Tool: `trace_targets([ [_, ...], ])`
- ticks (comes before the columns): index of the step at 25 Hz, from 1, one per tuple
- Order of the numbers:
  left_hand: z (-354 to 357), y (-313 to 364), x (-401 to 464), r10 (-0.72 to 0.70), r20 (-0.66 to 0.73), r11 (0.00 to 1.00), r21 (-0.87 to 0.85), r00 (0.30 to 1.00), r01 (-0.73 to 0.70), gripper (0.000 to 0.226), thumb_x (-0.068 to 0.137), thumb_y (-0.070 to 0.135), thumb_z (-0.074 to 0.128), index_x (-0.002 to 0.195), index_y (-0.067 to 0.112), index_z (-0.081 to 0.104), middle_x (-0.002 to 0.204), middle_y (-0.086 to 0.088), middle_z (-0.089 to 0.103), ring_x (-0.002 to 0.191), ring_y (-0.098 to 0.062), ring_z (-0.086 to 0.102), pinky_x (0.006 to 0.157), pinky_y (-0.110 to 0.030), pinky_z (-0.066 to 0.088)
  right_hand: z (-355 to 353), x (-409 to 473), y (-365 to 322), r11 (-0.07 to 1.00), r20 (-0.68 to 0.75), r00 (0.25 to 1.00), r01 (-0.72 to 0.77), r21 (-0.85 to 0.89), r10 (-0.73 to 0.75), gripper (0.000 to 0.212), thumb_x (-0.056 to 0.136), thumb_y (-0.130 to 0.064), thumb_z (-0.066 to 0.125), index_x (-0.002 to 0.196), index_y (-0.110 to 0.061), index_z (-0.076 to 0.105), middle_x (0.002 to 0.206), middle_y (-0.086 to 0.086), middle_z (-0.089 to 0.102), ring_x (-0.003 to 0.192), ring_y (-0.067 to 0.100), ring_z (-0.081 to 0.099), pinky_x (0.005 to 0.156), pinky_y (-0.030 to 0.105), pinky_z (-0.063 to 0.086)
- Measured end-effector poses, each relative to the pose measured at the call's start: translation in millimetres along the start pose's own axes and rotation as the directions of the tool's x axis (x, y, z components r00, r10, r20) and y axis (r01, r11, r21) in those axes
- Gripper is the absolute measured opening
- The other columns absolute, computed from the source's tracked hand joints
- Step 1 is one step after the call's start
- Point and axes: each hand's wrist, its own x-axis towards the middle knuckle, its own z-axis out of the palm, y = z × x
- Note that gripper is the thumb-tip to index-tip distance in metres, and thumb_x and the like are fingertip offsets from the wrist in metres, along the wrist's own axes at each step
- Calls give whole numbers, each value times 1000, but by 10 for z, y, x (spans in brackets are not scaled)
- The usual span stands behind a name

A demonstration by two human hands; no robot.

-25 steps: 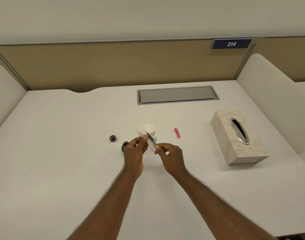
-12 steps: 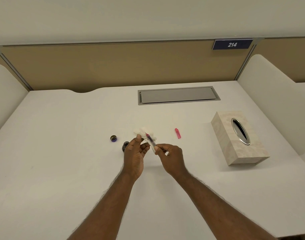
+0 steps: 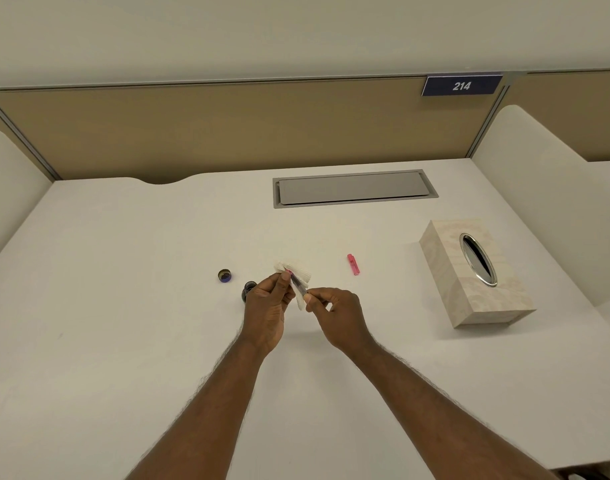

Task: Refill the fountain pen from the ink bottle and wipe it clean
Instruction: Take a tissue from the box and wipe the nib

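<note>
Midway over the white counter (image 3: 123,306), both hands meet around a pen (image 3: 298,285) and a tissue (image 3: 296,273). The left hand (image 3: 267,311) has its fingers (image 3: 282,284) closed on the crumpled white tissue, pinching it against the far, pink-tipped end of the pen. The right hand (image 3: 338,315) grips the near end of the pen between thumb and forefinger, the other fingers curled under. The pen is held above the counter, slanting from the right hand up and away toward the left, its dark barrel showing between the two grips; the nib cannot be made out. Part of the tissue fans out beyond the left fingertips and a strip hangs down between the hands. Just left of the left hand a dark ink bottle (image 3: 248,290) stands on the counter, partly hidden behind the knuckles. Its cap (image 3: 224,275) lies a little farther left and back, apart from the bottle, open side up. To the right of the hands, well clear of them, a small pink pen part (image 3: 353,264) lies flat on the counter. Farther right sits a pale tissue box (image 3: 469,292) with an oval metal-rimmed slot on top. At the back of the counter is a grey recessed panel (image 3: 353,188), and on the divider above it a blue plate (image 3: 462,85) reads 214.
</note>
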Motion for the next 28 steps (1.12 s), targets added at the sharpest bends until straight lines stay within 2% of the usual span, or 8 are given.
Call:
trace_targets([
  [5, -25, -4, 8, 15, 5, 1000, 25, 1000, -15, 20, 96, 9, 53, 96, 1, 71, 84, -3, 74, 87, -17, 65, 88, -29, 52, -2, -5, -14, 999, 47, 999, -13, 30, 12, 19, 89, -16, 60, 73, -12, 70, 68, 0, 71, 66, 14, 59, 62, 18, 42],
  [9, -50, -55, 38, 23, -47, 999, 39, 999, -21, 22, 93, 14, 59, 83, 14, 78, 80, -5, 68, 92, -27, 52, 91, -41, 42, -7, -7, -32, 997, 92, 995, -40, 64, 34, 21, 90, -15, 58, 72, -12, 69, 69, 2, 70, 64, 7, 55, 62, 20, 41],
  [11, -24, -47, 24, 24, -72, 999, 38, 997, -21, 28, 94, 12, 58, 75, 16, 79, 73, 2, 66, 90, -26, 50, 90, -39, 41, -33, 5, -34, 992, 134, 989, -78, 101, 64, 23, 91, -15, 58, 72, -9, 69, 70, 1, 69, 65, 5, 55, 64, 21, 41],
  [14, 43, -24, -5, -2, -113, 1000, 20, 994, 4, 38, 95, 9, 56, 66, 19, 78, 60, 15, 62, 82, -20, 49, 84, -34, 40, -90, 33, -54, 960, 226, 965, -184, 212, 135, 25, 92, -13, 56, 72, -3, 68, 70, -6, 66, 65, -3, 54, 62, 10, 39],
  [18, 10, -8, 37, 0, -164, 1000, 10, 986, 1, 35, 93, 14, 60, 63, 19, 76, 60, 8, 56, 66, -10, 46, 67, -23, 37, -152, 12, -9, 907, 327, 923, -302, 294, 202, 22, 95, -10, 52, 87, -2, 70, 68, -5, 63, 63, -4, 54, 60, 7, 39],
  [20, -31, 8, 83, 6, -200, 1000, 25, 980, -1, 31, 92, 17, 62, 66, 21, 77, 66, 6, 59, 67, -11, 47, 66, -21, 38, -184, -26, 34, 889, 311, 926, -315, 333, 212, 21, 95, -9, 51, 87, -5, 70, 69, -2, 64, 65, -1, 55, 62, 10, 40],
  [25, -46, -13, 113, 34, -287, 995, 102, 957, -5, 25, 89, 20, 68, 65, 24, 76, 61, 14, 59, 67, -11, 45, 66, -24, 37, -211, -27, 95, 873, 228, 945, -309, 377, 236, 23, 94, -11, 54, 80, -19, 71, 80, 1, 69, 74, 8, 56, 68, 25, 41],
  [28, -35, -29, 71, 61, -280, 982, 190, 958, -7, 21, 86, 25, 71, 66, 25, 76, 71, 6, 59, 69, -14, 46, 66, -26, 37, -206, -8, 85, 863, 185, 947, -318, 393, 265, 17, 93, -14, 56, 88, -17, 72, 82, -4, 69, 72, -2, 57, 69, 18, 42],
])
